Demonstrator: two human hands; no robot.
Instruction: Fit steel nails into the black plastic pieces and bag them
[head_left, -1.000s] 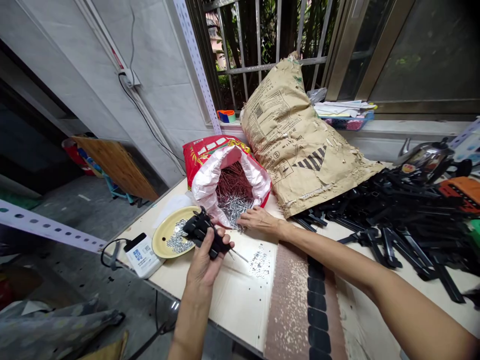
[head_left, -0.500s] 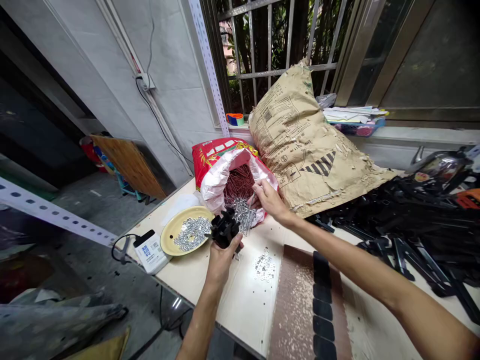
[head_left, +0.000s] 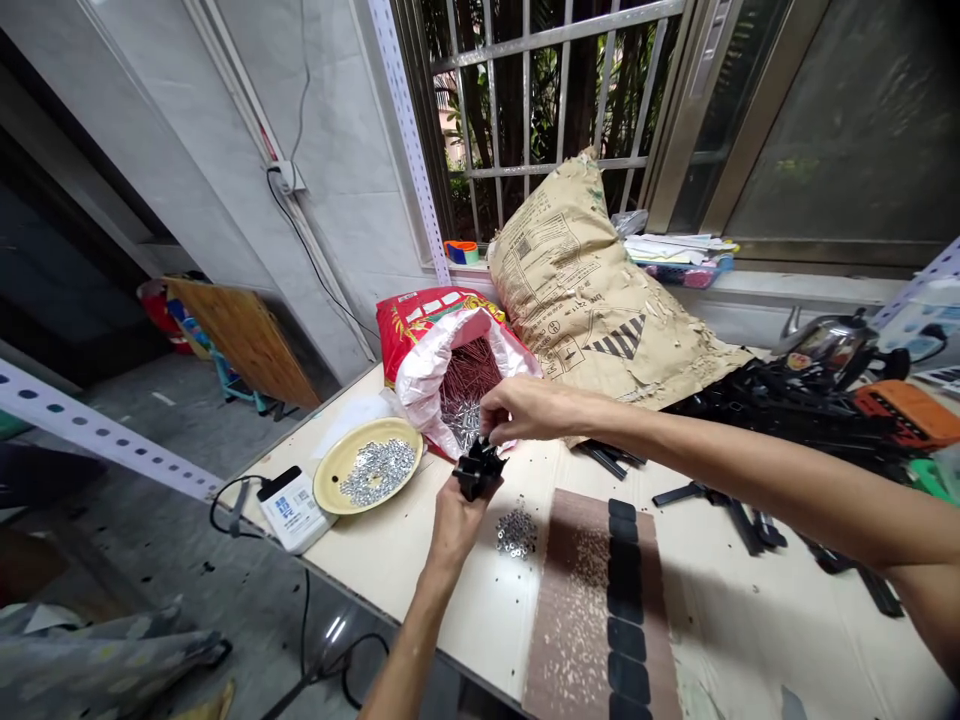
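My left hand (head_left: 456, 520) is closed around a black plastic part (head_left: 478, 470), holding it up above the table in front of the open sack. Just over the part's top, my right hand (head_left: 519, 408) has its fingers pinched together; whatever is between them is too small or hidden to name. Behind both hands, silver screws (head_left: 466, 425) lie in the mouth of a white-lined red sack (head_left: 421, 380), with a heap of long reddish-brown rods (head_left: 471, 372) deeper inside. Small silver nuts (head_left: 516, 533) are piled on the table to the right of my left hand.
A yellow plate (head_left: 324, 490) of small metal pieces stands at left beside a white box (head_left: 294, 512). Behind is a big brown paper sack (head_left: 577, 290). Rightward are a brown board (head_left: 562, 640) with black pads (head_left: 627, 640), black parts (head_left: 742, 400) and a metal kettle (head_left: 829, 345).
My right hand has come from the silver screws in the sack mouth to just above the black part. My left hand has shifted slightly right with the part, and the camera view has turned right.
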